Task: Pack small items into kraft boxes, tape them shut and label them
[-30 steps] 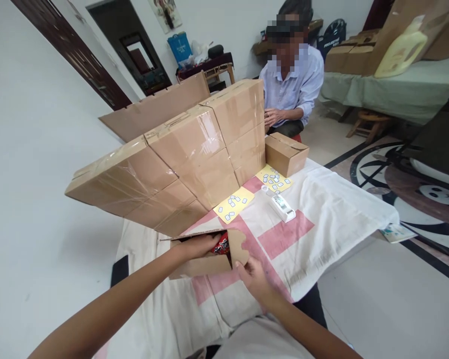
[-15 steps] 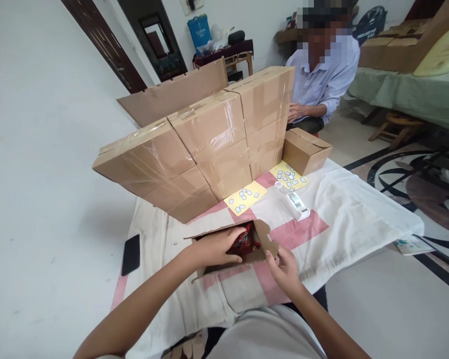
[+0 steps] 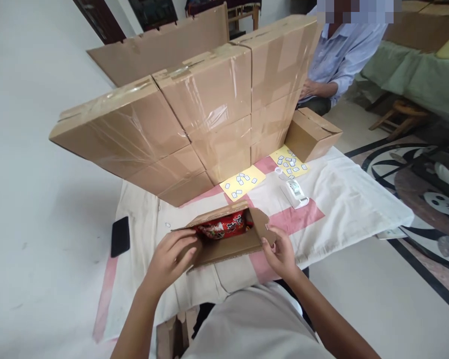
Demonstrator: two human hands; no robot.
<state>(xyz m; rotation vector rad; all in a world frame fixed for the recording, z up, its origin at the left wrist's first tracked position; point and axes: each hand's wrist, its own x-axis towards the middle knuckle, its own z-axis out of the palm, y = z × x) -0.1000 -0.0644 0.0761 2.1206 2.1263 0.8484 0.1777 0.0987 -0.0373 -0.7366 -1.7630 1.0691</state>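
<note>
In front of me an open cardboard box sits on the cloth, its flaps raised. Inside lies a red printed packet, partly hidden by the box's near and left sides. My left hand curls round the flap at the box's left end, fingers on the upper edge and thumb lower down. With thumb and fingers, my right hand pinches the rounded flap at the right end.
A wall of taped cartons stands behind the box. Yellow sheets with small labels, a white device and a carton lie along it. A phone rests left. A person sits across.
My left hand has come out of the box and moved left to its end flap, uncovering the red packet. The right hand stays on its flap. The view has tipped downward.
</note>
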